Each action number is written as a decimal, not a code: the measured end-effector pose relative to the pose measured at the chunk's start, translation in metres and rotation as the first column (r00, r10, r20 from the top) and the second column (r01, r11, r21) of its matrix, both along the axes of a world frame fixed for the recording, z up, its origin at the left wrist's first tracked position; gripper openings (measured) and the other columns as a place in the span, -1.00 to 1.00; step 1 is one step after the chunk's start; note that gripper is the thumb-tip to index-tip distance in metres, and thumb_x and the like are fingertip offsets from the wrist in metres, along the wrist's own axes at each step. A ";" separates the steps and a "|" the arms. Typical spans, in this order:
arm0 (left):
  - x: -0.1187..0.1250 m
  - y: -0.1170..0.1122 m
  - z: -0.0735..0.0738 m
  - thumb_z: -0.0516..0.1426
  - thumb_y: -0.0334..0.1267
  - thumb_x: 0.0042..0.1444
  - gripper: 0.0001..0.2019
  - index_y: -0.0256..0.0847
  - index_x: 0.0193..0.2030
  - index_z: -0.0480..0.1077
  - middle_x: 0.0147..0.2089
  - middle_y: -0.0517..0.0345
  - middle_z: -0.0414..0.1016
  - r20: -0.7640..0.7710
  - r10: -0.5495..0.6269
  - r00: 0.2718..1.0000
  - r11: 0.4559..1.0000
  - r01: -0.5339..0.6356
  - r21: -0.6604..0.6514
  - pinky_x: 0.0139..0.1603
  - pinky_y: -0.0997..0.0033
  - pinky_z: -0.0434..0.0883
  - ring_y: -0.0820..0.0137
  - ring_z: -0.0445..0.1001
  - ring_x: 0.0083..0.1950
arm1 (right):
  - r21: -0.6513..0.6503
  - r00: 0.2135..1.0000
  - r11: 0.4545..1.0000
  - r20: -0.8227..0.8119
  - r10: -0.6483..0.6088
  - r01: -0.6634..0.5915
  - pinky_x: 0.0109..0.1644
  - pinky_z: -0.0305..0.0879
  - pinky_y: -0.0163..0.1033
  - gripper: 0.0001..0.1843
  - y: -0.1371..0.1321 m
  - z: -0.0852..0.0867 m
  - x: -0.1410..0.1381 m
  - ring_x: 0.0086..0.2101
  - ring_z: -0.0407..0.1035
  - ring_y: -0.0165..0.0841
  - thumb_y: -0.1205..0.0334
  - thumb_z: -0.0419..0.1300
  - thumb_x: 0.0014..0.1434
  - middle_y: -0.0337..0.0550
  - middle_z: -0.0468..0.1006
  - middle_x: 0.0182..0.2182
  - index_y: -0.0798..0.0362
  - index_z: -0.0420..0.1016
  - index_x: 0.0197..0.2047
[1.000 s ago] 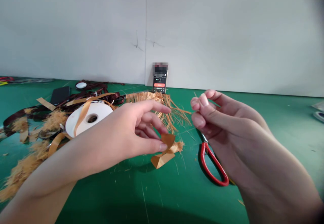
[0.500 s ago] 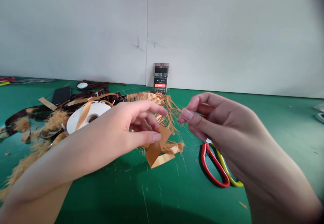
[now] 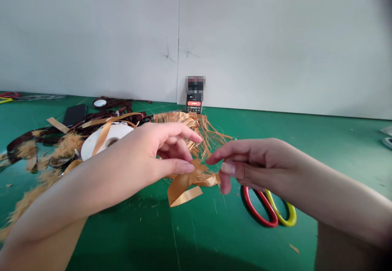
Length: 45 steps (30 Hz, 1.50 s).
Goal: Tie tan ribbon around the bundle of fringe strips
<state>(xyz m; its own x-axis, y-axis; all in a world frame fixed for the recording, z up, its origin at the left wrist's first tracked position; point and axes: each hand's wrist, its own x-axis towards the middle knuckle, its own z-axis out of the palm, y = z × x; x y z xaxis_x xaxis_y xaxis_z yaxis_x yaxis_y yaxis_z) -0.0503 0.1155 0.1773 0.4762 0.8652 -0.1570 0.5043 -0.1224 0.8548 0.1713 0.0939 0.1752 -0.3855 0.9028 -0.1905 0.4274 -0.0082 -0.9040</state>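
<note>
My left hand (image 3: pixel 159 150) pinches a gold-tan satin ribbon (image 3: pixel 183 189) near its gathered, folded middle, with the thumb lying on top. Behind the fingers spreads a fringe of straw-coloured raffia (image 3: pixel 191 123), attached to or touching the ribbon, though my hand hides the join. My right hand (image 3: pixel 248 166) comes in from the right, its fingertips almost at the ribbon's folded top. Whether those fingers hold a thin strand is too small to tell. Red-and-yellow-handled scissors (image 3: pixel 268 207) lie below my right hand, their blades hidden by it.
A white ribbon spool (image 3: pixel 107 140) and tangled dark-red ribbon (image 3: pixel 27 140) with fluffy fibre tufts (image 3: pixel 69 143) lie left on the green cutting mat (image 3: pixel 196 238). A black phone (image 3: pixel 74 115) lies at the back, and another phone (image 3: pixel 194 104) leans against the white wall.
My right hand has swung left and down to the ribbon, uncovering the scissors. The ribbon is now gathered tighter under my left thumb, and its loose end hangs lower.
</note>
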 end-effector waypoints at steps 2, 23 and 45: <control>-0.002 0.001 -0.001 0.24 -0.05 0.09 -0.65 0.11 0.03 0.41 -0.29 0.34 0.58 -0.029 -0.025 0.999 1.000 0.025 0.010 -0.22 0.45 0.43 0.38 0.57 -0.22 | 0.039 1.000 0.999 -0.009 0.030 -0.029 -0.48 0.26 -0.28 -0.77 0.000 0.002 0.003 -0.51 0.38 -0.37 0.07 0.14 0.17 -0.20 0.58 -0.55 -0.03 0.57 -0.31; -0.001 0.002 -0.007 0.33 -0.20 -0.03 -0.62 0.10 -0.03 0.45 -0.24 0.36 0.60 0.152 0.070 0.986 0.991 -0.051 -0.126 -0.21 0.60 0.52 0.43 0.60 -0.18 | 0.040 0.996 0.996 -0.027 0.083 -0.081 -0.39 0.13 -0.32 -0.66 0.002 0.005 -0.002 -0.48 0.21 -0.47 0.14 0.05 0.27 -0.27 0.36 -0.53 0.04 0.34 -0.53; 0.005 -0.001 -0.004 0.28 -0.16 -0.05 -0.59 0.12 0.00 0.44 -0.24 0.31 0.61 -0.024 0.116 0.993 0.993 -0.116 0.009 -0.35 0.52 0.49 0.35 0.61 -0.27 | 0.451 0.798 0.758 0.146 -0.584 0.472 -0.35 0.36 -0.13 -0.40 -0.003 -0.002 -0.007 -0.19 0.42 -0.13 -0.29 0.22 -0.02 0.01 0.55 -0.18 -0.03 0.45 -0.06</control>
<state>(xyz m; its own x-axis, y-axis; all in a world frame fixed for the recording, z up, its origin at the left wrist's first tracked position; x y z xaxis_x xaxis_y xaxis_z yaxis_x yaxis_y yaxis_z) -0.0458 0.1140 0.1735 0.3681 0.9157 -0.1610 0.5366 -0.0678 0.8411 0.1640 0.0906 0.1737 0.1899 0.9646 0.1829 0.6757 0.0068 -0.7371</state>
